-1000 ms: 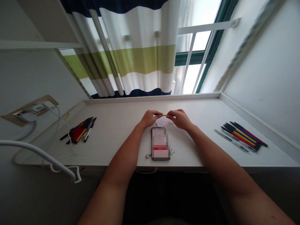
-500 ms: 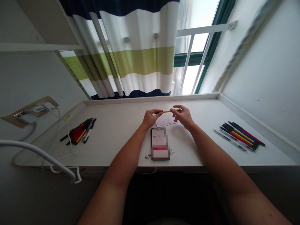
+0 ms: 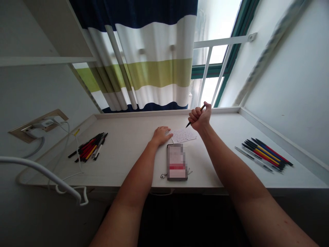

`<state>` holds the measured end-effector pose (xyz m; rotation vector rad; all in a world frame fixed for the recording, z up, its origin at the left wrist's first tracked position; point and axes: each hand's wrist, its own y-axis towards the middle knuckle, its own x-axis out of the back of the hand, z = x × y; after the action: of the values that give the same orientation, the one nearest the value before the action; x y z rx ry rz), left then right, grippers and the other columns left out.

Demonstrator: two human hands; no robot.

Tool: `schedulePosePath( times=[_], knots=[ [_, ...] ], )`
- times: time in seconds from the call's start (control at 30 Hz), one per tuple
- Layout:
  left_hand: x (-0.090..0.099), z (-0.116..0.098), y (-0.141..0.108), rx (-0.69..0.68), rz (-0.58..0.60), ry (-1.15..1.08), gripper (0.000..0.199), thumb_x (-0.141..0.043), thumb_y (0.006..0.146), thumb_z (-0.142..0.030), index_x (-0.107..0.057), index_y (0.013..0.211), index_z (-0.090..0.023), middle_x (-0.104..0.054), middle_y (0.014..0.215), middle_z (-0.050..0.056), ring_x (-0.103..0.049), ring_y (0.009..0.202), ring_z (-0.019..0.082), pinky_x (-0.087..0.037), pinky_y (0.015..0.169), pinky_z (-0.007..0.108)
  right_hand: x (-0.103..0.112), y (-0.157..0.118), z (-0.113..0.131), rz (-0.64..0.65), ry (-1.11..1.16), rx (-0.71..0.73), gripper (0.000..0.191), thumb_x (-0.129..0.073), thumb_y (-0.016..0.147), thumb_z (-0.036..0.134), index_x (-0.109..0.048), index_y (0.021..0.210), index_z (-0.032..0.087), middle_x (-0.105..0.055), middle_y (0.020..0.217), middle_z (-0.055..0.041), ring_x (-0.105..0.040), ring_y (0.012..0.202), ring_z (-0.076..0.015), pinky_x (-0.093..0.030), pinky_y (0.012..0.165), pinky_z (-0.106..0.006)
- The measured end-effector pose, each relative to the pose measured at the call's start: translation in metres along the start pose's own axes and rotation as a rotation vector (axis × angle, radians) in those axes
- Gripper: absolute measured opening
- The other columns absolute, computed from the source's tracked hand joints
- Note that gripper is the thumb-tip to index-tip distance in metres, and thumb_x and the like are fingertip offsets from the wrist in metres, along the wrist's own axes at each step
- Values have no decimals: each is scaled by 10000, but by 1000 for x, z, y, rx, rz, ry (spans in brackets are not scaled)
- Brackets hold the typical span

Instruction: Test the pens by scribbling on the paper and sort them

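Near the left edge of the worktop [image 3: 128,144] lies a bunch of pens [image 3: 88,151]. My left grip [image 3: 161,135] rests open and flat, its fingertips just beside a handwritten paper slip [image 3: 183,136], with a phone [image 3: 177,162] lying between the slip and the front edge. My right grip [image 3: 200,117] is a tight fist around a black-tipped pen [image 3: 191,122], raised by the back edge, tip down-left. A row of pens [image 3: 264,156] lies along the right edge.

on the desk [image 3: 133,137], a sheet of paper [image 3: 183,136] lies behind a phone [image 3: 177,162], the left hand [image 3: 161,136] just left of it, the right hand [image 3: 200,118] with a pen [image 3: 188,125] beyond it, a pile of pens [image 3: 88,147] far left, another pile of pens [image 3: 264,156] far right
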<state>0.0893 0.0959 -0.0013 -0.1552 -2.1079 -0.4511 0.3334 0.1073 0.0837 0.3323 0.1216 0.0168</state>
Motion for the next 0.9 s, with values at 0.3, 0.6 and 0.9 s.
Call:
schedulePosePath(
  times=[0.3, 0.6, 0.9],
  knots=[
    [-3, 3, 3, -20, 8, -6, 399, -714, 865, -429, -750, 1204, -222, -656, 1421, 121, -535, 1373, 318, -364, 1197, 484, -6, -9, -19, -53, 63, 6, 708, -286, 823, 939, -433, 576, 292, -157, 458, 61, -217, 443, -152, -226, 428, -330],
    [0, 0, 1, -8, 36, 19, 449, -686, 892, -447, -726, 1265, -200, -632, 1453, 127, -518, 1388, 330, -364, 1202, 502, 3, -8, -21, -62, 360, -84, 622, -419, 889, 811, -424, 559, 283, -164, 417, 68, -215, 402, -135, -207, 409, -317],
    [2, 0, 2, 9, 61, 63, 424, -652, 918, -410, -727, 1291, -223, -633, 1467, 70, -519, 1396, 267, -368, 1219, 412, -6, -15, -16, -62, 564, -110, 612, -626, 840, 733, -351, 552, 268, -182, 436, 95, -166, 395, -94, -143, 392, -298]
  ],
)
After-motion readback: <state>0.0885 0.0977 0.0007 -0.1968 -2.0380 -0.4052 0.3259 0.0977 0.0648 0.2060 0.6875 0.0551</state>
